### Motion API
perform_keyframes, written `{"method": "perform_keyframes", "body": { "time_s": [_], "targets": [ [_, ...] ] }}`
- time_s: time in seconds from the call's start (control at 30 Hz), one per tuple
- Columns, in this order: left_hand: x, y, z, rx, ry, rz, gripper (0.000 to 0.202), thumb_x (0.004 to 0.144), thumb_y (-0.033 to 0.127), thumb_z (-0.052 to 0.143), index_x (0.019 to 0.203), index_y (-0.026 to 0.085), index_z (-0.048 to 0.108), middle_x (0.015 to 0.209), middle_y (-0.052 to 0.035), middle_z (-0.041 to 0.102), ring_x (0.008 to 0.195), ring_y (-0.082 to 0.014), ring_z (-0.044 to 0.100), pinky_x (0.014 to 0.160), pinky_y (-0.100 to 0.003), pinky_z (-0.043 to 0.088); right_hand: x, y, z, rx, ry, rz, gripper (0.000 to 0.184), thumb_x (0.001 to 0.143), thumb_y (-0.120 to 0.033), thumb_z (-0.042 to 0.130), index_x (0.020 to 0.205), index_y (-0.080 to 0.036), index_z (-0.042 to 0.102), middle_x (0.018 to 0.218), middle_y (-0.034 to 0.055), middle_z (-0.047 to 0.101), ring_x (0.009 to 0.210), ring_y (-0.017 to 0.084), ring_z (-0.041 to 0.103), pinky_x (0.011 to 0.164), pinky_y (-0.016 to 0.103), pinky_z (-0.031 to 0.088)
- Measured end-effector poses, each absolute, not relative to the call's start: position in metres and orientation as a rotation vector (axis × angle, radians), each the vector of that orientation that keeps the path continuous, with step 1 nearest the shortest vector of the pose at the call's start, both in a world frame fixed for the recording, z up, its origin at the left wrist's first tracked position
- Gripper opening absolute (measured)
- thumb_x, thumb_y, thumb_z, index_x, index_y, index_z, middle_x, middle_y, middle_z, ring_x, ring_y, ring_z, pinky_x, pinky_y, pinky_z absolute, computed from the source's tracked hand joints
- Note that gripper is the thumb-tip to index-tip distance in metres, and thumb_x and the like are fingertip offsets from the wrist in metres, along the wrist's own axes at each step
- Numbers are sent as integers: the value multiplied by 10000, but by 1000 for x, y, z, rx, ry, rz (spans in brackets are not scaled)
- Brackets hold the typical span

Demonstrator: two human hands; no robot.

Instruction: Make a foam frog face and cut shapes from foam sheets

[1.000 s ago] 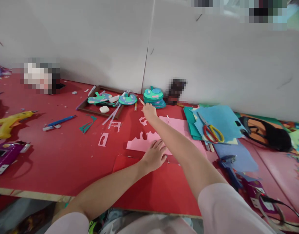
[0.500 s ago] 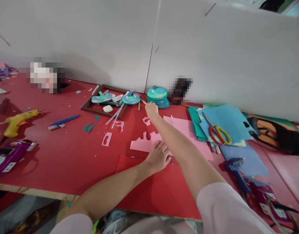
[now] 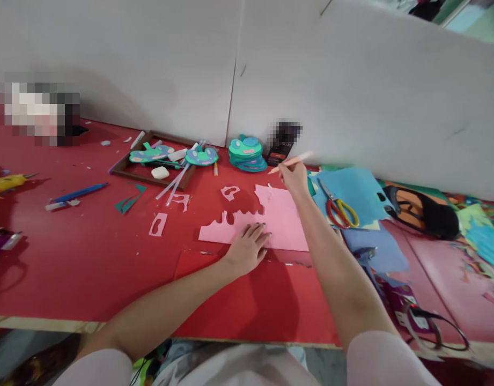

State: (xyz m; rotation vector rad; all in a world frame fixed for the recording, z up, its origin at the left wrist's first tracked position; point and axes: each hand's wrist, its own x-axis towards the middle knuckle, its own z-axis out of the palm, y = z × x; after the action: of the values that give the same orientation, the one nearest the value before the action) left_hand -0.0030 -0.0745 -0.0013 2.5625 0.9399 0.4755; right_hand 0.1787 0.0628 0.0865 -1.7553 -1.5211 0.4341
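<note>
Your right hand (image 3: 295, 177) gripped a pencil (image 3: 301, 158), partly hiding it, tip left, shaft slanting up rightward; your flattened left hand (image 3: 245, 250) covered some pink paper (image 3: 285, 214)!

Right hand (image 3: 295, 176) moved off from beside the stack of green frog-face cutouts (image 3: 247, 153), now right of it, just below the phone (image 3: 278, 155). Pencil (image 3: 299, 158) now shows at both ends, slanted, tip left; earlier only one end poked out. Right forearm swung right, uncovering the pink sheet's (image 3: 285, 214) cut edge, now hiding most of the teal sheet (image 3: 311, 185).
</note>
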Motion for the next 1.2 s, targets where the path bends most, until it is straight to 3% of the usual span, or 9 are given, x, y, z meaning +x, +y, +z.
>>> {"method": "perform_keyframes", "body": {
  "time_s": [0.13, 0.33, 0.5, 0.73, 0.9, 1.0, 1.1, 1.2],
  "targets": [
    [-1, -76, 3, 2601, 1000, 390, 452, 881, 285, 408, 1322, 187, 418, 1439, -102, 365, 1325, -252, 318, 1097, -431, 248, 196, 22, 63, -1671, -1281, 417, 341, 891, -410, 342, 1036, -146, 501, 744, 27, 621, 421, 52, 421, 386, 183, 319],
    [0, -84, 14, 2647, 1125, 397, 427, 921, 331, 340, 1314, 185, 422, 1325, -80, 503, 1250, -229, 409, 1093, -461, 251, 191, -18, 23, -1384, -874, 673, 395, 791, -492, 513, 1043, -192, 568, 852, 39, 660, 462, 69, 523, 357, 177, 343],
    [1, -89, 17, 2679, 1195, 428, 371, 920, 272, 350, 1246, 158, 484, 1244, -94, 552, 1203, -238, 450, 1098, -498, 230, 183, -31, 2, -1362, -880, 615, 326, 827, -458, 485, 1024, -213, 570, 915, 43, 659, 597, 93, 575, 428, 186, 418],
    [2, -88, 9, 2717, 1159, 405, 377, 911, 197, 345, 1256, 112, 473, 1269, -122, 516, 1216, -264, 435, 1030, -435, 358, 179, -30, -7, -1410, -1102, 521, 256, 861, -406, 459, 995, -218, 569, 967, 50, 633, 746, 131, 606, 516, 219, 478],
    [1, -87, 5, 2680, 1143, 412, 389, 908, 173, 340, 1278, 137, 454, 1331, -124, 461, 1260, -256, 399, 1069, -442, 310, 180, -29, -9, -1445, -1147, 479, 222, 850, -368, 481, 989, -213, 560, 961, 51, 615, 765, 147, 605, 563, 256, 502],
    [1, -86, 4, 2654, 1123, 412, 397, 918, 178, 315, 1298, 159, 430, 1396, -121, 394, 1312, -239, 342, 1093, -441, 275, 180, -30, -9, -1423, -1220, 444, 210, 845, -314, 492, 1023, -216, 544, 998, 63, 608, 869, 168, 601, 700, 321, 523],
    [0, -84, 4, 2642, 1109, 400, 409, 919, 186, 312, 1316, 166, 407, 1431, -123, 349, 1340, -242, 298, 1099, -450, 262, 179, -30, -11, -1494, -1353, 357, 231, 834, -252, 499, 1062, -229, 530, 1071, 70, 596, 982, 192, 571, 866, 400, 472],
    [0, -82, 6, 2647, 1090, 367, 418, 910, 195, 335, 1320, 161, 406, 1418, -131, 371, 1336, -253, 304, 1099, -459, 255, 178, -30, -12, -1576, -1485, 270, 284, 794, -232, 550, 1076, -231, 519, 1086, 69, 602, 1030, 225, 543, 908, 439, 434]
  ]
}}
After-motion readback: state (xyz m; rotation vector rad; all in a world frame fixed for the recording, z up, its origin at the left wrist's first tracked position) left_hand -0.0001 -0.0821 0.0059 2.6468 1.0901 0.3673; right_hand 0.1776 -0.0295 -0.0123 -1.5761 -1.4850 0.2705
